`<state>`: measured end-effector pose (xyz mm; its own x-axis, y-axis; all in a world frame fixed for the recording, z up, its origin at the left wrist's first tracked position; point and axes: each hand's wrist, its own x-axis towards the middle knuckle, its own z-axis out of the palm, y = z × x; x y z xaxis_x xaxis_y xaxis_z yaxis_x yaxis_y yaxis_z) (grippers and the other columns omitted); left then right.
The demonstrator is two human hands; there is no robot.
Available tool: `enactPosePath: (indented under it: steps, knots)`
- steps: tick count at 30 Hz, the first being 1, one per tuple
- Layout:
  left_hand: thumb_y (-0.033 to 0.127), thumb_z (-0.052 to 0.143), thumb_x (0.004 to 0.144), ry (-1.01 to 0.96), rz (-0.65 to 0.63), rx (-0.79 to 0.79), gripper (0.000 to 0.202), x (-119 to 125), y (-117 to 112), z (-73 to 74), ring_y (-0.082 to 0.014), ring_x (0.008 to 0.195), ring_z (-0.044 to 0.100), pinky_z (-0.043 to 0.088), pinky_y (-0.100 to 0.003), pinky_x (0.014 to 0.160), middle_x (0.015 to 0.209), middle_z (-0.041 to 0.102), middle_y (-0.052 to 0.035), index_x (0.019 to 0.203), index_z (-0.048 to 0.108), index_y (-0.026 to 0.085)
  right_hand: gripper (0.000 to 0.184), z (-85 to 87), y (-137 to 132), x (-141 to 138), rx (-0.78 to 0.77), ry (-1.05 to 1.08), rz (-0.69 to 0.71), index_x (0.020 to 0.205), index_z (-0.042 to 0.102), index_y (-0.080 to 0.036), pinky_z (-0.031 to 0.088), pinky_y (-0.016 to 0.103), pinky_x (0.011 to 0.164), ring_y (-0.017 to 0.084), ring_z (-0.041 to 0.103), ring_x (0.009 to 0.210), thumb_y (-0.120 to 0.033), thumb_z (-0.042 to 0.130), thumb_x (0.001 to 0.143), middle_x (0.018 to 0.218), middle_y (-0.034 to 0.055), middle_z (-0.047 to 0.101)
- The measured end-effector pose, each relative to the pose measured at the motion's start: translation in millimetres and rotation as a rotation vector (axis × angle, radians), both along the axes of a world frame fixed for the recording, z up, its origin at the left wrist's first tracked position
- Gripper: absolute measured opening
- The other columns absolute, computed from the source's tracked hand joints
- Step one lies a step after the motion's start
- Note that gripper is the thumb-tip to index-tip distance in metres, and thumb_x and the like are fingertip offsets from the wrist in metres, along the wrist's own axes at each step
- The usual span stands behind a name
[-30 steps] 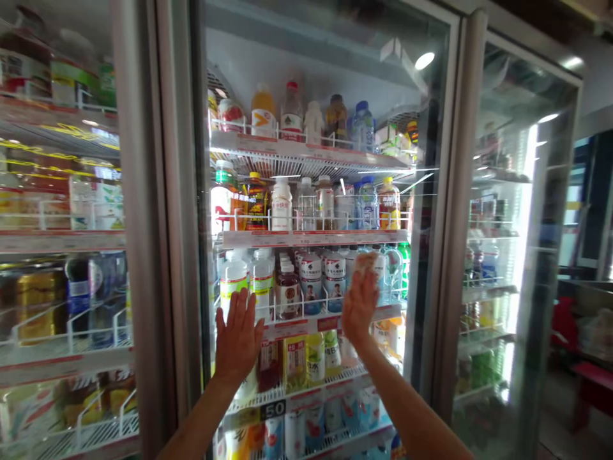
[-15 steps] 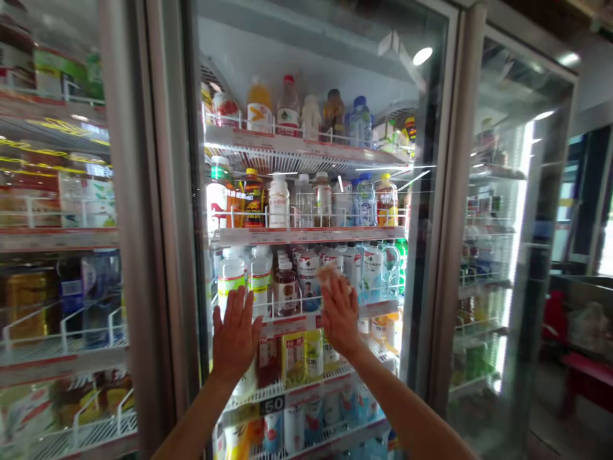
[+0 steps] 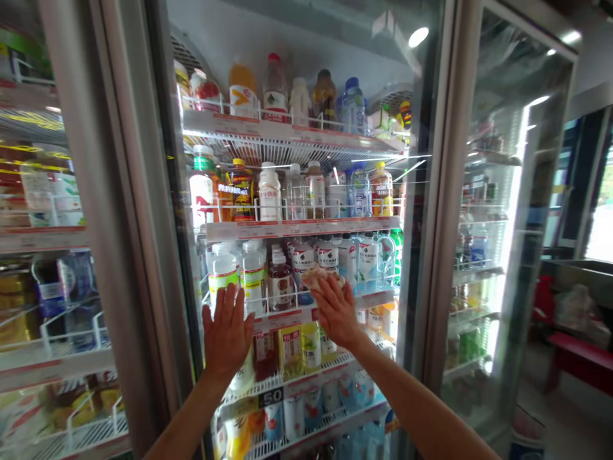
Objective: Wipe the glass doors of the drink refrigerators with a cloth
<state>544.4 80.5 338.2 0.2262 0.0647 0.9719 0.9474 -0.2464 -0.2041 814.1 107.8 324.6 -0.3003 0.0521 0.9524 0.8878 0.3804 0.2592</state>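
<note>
Fridge with drinks fills most of the view, and it has tall see-through doors side by side. The middle glass door is the one right in front of the person. Another door stands to the right of it, and one more door is to the left.

Behind the middle glass are white wire shelves with red strips along the front. Rows of bottles stand on them, some white, some orange, some clear and blue. A black tag with "50" hangs on a low shelf.

Both arms reach up from the bottom of the view to the middle glass door. The left hand lies flat on the glass, low down and near the left edge of the door. Its grip is wide, with the fingers spread and nothing in it.

The right hand is on the glass too, just to the right of the left hand and a bit higher. Its grip holds a small light cloth. The cloth is pressed on the glass under the fingertips, in front of the row of white-capped bottles.
</note>
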Motion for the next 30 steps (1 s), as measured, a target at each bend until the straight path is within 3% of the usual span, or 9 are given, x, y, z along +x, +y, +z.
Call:
enactPosePath:
  steps: [2,5,7,11,13,19,23,26,30]
  knots:
    - [0.021,0.044,0.090,0.004,-0.002,-0.007,0.065,0,-1,0.4,-0.0178,0.142,0.008,0.007,-0.042,0.116,0.152,0.016,-0.0087,0.146,0.011,0.020,0.059,13.6,6,17,0.035,0.103,-0.042,0.146,0.021,-0.029,0.012,0.051,0.113,0.022,0.022,0.140,-0.022,0.038,0.089,0.150,0.0048,0.030]
    - [0.020,0.045,0.089,0.012,0.006,-0.011,0.066,0,-2,1.2,-0.0177,0.142,0.007,0.006,-0.042,0.116,0.152,0.016,-0.0085,0.146,0.011,0.019,0.055,47.7,22,46,0.102,0.550,-0.147,0.146,0.021,-0.025,0.019,0.059,0.107,0.027,0.021,0.140,-0.023,0.031,0.092,0.151,0.0104,0.025]
    - [0.019,0.046,0.089,0.016,0.011,-0.009,0.066,0,-3,1.6,-0.0176,0.142,0.007,0.006,-0.042,0.116,0.152,0.016,-0.0086,0.146,0.011,0.019,0.055,63.1,26,40,0.129,0.675,-0.145,0.146,0.020,-0.023,0.021,0.061,0.105,0.029,0.018,0.141,-0.024,0.029,0.092,0.152,0.0117,0.022]
    - [0.019,0.045,0.089,0.022,0.006,0.001,0.066,-1,-4,2.3,-0.0176,0.142,0.006,0.005,-0.041,0.116,0.153,0.015,-0.0088,0.146,0.011,0.018,0.062,60.1,13,-1,0.075,0.193,-0.005,0.147,0.014,-0.028,0.013,0.052,0.113,0.024,0.015,0.142,-0.022,0.037,0.089,0.153,0.0045,0.022]
    - [0.020,0.044,0.090,0.031,0.004,0.005,0.065,-1,-4,3.0,-0.0174,0.142,0.006,0.005,-0.041,0.116,0.153,0.014,-0.0087,0.146,0.011,0.018,0.063,59.5,11,3,0.057,0.046,0.017,0.147,0.014,-0.031,0.011,0.050,0.114,0.021,0.020,0.141,-0.022,0.038,0.089,0.152,0.0019,0.026]
    - [0.020,0.042,0.090,0.023,0.019,-0.009,0.064,-1,-3,1.8,-0.0178,0.142,0.006,0.005,-0.043,0.116,0.153,0.015,-0.0086,0.146,0.009,0.019,0.054,100.5,30,50,0.115,0.723,-0.140,0.146,0.023,-0.021,0.022,0.062,0.104,0.032,0.021,0.139,-0.025,0.028,0.092,0.150,0.0130,0.028]
    - [0.020,0.043,0.090,-0.005,0.001,-0.030,0.065,-1,-4,0.6,-0.0185,0.142,0.008,0.007,-0.044,0.116,0.152,0.018,-0.0089,0.146,0.010,0.020,0.060,89.2,18,5,0.066,0.171,-0.053,0.147,0.018,-0.026,0.014,0.052,0.113,0.024,0.016,0.141,-0.023,0.035,0.089,0.151,0.0047,0.027]
    - [0.020,0.042,0.091,-0.009,-0.008,-0.040,0.064,0,-7,1.7,-0.0185,0.142,0.008,0.007,-0.044,0.116,0.152,0.018,-0.0086,0.146,0.009,0.021,0.062,83.0,14,5,0.072,-0.063,-0.004,0.146,0.016,-0.031,0.009,0.048,0.115,0.020,0.021,0.140,-0.023,0.038,0.089,0.150,0.0003,0.031]
    - [0.021,0.041,0.091,-0.009,0.009,-0.046,0.064,3,-8,2.5,-0.0186,0.142,0.008,0.007,-0.045,0.116,0.152,0.019,-0.0089,0.146,0.009,0.022,0.054,112.2,28,44,0.158,0.557,-0.097,0.146,0.020,-0.025,0.018,0.057,0.109,0.027,0.021,0.140,-0.024,0.028,0.093,0.151,0.0080,0.027]
